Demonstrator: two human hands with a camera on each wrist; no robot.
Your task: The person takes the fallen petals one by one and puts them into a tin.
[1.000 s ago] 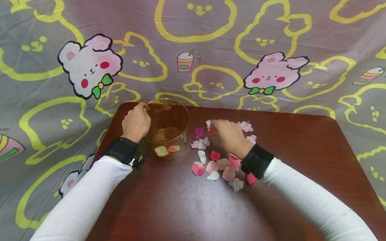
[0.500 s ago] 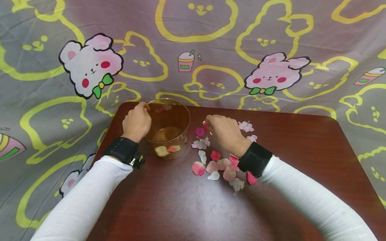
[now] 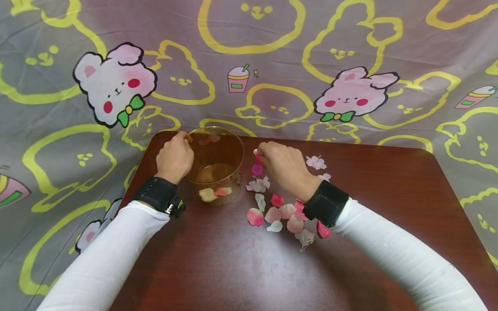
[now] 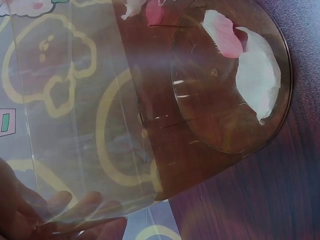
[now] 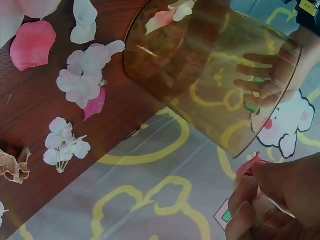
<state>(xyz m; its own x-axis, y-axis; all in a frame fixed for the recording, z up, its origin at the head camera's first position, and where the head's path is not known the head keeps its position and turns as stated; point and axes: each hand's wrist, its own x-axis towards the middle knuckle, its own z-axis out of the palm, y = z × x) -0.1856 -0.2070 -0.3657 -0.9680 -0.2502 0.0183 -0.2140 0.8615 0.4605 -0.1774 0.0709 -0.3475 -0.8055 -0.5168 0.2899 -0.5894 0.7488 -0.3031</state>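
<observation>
My left hand (image 3: 174, 157) holds the left rim of a see-through amber bucket (image 3: 215, 151), its fingers showing through the wall in the right wrist view. On the bucket's bottom lie a whitish petal (image 4: 257, 72) and a pink-and-white petal (image 4: 222, 35). Between thumb and forefinger, my right hand (image 3: 285, 166) pinches a pinkish-red petal (image 5: 250, 166). That hand is raised over the table to the right of the bucket, close to its rim. Beneath it are a magenta petal (image 3: 256, 169) and a pale pink blossom cluster (image 3: 258, 185).
Several loose petals lie right of the bucket, among them a red petal (image 3: 277, 200) and a white petal (image 3: 274, 226). Another blossom cluster (image 3: 316, 162) is farther right. Behind the brown table (image 3: 233, 268) hangs a cartoon-print cloth (image 3: 272, 65).
My right hand has lifted off the table and moved left toward the bucket with the pinkish-red petal in its fingertips. The left hand and the bucket have stayed in place.
</observation>
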